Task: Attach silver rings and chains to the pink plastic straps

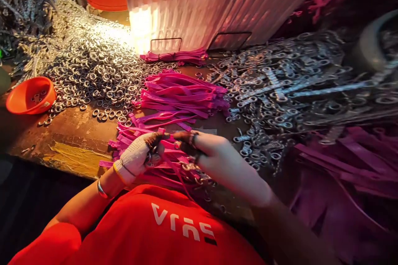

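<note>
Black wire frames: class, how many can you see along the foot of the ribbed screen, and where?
2. The left frame stands beside the bright patch of the screen; the right frame stands farther along. More may be hidden.

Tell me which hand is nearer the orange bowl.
Left. The left hand is to the right of the orange bowl and lower in the picture, by the pink straps; the right hand is farther right, beyond the left.
</note>
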Tool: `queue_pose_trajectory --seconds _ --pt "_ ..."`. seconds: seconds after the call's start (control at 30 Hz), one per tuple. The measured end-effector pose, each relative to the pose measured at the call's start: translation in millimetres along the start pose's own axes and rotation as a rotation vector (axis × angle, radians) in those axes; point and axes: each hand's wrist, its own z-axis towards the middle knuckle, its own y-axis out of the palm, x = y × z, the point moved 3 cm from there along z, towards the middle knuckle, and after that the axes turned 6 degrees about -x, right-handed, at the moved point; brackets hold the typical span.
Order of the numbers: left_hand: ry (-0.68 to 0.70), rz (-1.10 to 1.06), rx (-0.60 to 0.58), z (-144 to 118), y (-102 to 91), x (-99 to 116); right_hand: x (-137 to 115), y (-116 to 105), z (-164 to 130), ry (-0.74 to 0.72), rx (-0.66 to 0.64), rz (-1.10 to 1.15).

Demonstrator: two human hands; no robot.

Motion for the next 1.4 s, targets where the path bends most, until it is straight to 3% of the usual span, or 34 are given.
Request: queue_pose_trajectory --seconds 0.13,0.27,0.47,0.57,0.7,0.87,1.0,1.07,1.2,1.27,1.4 --pt "-0.01 0.208 0.005 0.2 16.1 -2.8 -7.5 4.4 18.4 0.108 -0.047 -0.424" --pt "-0.044 0.398 -0.004 0.8 17.8 -0.8 -13.9 12.3 16.0 0.123 -0.118 -0.681" --pt "0.087 0.95 -0.075 1.1 11.7 7.8 -7.0 23.9 7.3 0.096 -0.201 -0.767" --pt "0.13 1.091 -0.131 4.2 10.8 9.6 -2.0 27.6 3.5 0.113 -0.188 -0.742" --pt "0.076 1.055 -0.195 13.1 7.7 4.0 1.6 30.2 1.6 0.148 -0.164 -0.773" --pt "0.173 1.162 -0.199 20.8 8.6 -3.8 14.9 33.8 3.1 0.165 -0.096 -0.589" --pt "0.036 0.913 -0.186 22.5 9.5 -5.2 24.6 29.5 0.5 0.193 -0.011 -0.482" --pt "-0.041 0.765 -0.142 21.9 10.3 -5.1 25.3 26.0 -0.3 0.191 -0.091 -0.44" --pt "-0.096 0.652 -0.12 18.0 17.1 -7.8 28.8 22.0 0.6 0.386 -0.307 -0.492" --pt "-0.096 0.633 -0.119 15.5 20.1 -9.4 29.6 23.5 1.7 0.417 -0.314 -0.547" --pt "-0.118 0.63 -0.112 12.0 20.7 -11.6 27.0 35.3 -1.7 0.284 -0.284 -0.616"
